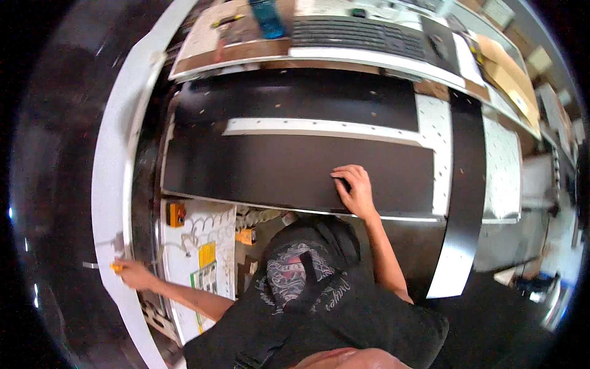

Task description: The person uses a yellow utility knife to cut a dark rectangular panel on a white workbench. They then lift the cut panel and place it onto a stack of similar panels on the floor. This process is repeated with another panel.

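My left hand (136,275) reaches out to the left, closed around a small tool with a yellow-orange handle (117,267). A thin pale part sticks out beyond it, over the long white edge strip (110,184); its kind is too small to make out. My right hand (356,189) rests on a wide dark panel (270,166), fingers bent and thumb apart from them. No held object shows in it, though the gap below the fingers is in shadow. This panel lies flat in front of my body, near its front edge.
Behind the panel are a white slotted strip (319,127) and another dark board (246,92). A narrow dark strip (467,154) crosses at the right and overhangs the front. A keyboard (356,35) and blue bottle (267,19) stand on the rear shelf. An orange-and-black switch box (176,215) sits left.
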Demonstrator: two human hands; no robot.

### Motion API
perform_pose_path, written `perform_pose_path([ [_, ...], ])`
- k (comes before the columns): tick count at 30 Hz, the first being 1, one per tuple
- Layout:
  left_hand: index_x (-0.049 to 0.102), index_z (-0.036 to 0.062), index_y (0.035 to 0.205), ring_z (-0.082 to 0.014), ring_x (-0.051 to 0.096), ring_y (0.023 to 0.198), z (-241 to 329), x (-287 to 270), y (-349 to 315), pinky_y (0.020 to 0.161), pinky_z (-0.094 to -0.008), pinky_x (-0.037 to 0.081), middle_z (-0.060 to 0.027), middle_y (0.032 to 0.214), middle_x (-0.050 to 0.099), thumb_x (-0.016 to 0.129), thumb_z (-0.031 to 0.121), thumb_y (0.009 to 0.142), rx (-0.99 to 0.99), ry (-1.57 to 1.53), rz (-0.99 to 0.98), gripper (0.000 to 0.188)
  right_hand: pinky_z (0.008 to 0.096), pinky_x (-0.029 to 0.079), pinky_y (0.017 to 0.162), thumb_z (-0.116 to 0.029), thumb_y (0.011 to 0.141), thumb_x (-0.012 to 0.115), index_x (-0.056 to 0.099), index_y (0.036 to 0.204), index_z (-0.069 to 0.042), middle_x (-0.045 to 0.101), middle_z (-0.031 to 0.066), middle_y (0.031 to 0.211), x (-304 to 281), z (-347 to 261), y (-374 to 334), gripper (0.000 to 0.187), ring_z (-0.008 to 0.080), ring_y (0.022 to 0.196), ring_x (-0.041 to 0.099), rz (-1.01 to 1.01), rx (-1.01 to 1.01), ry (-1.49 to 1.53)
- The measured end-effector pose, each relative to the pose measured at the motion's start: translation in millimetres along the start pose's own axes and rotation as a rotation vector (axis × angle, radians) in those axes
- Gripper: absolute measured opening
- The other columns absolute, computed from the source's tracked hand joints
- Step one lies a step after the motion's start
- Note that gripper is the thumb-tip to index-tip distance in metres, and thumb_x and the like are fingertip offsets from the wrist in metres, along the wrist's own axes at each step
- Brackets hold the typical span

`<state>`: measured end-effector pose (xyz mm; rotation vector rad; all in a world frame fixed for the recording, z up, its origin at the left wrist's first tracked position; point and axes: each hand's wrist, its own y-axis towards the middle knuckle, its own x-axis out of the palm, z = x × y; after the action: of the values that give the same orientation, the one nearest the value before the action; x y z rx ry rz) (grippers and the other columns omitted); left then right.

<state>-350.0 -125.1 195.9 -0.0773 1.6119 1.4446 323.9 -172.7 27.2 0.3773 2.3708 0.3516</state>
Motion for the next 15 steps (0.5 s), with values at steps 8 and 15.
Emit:
perform_pose_path([
  [8, 0.065, -0.0050, 0.127, -0.0397, 0.070, 0.110, 94, -70, -13, 0.095, -0.0513, 0.055, -0.0240, 0.123, 0.070, 0.060, 0.038, 0.109, 0.234, -0.367, 0.528, 0.047, 0.0437, 0.047, 0.104, -0.006, 0.091, 0.074, 0.075, 0.109, -0.009, 0.073, 0.0056, 0.119, 2, 4, -6, 0.018, 0.0307, 0.120, 0.062, 0.012, 0.024, 0.022],
  [15, 0.072, 0.0043, 0.117, -0.0349, 0.067, 0.109, 236, -87, -222, 0.101, -0.0450, 0.051, -0.0144, 0.119, 0.071, 0.069, 0.015, 0.099, 0.855, -1.119, -0.451, 0.022, 0.0349, 0.054, 0.098, -0.014, 0.099, 0.074, 0.075, 0.121, -0.005, 0.074, 0.0056, 0.122, -26, 19, 11, 0.024, 0.0176, 0.109, 0.068, -0.197, 0.399, 0.609],
])
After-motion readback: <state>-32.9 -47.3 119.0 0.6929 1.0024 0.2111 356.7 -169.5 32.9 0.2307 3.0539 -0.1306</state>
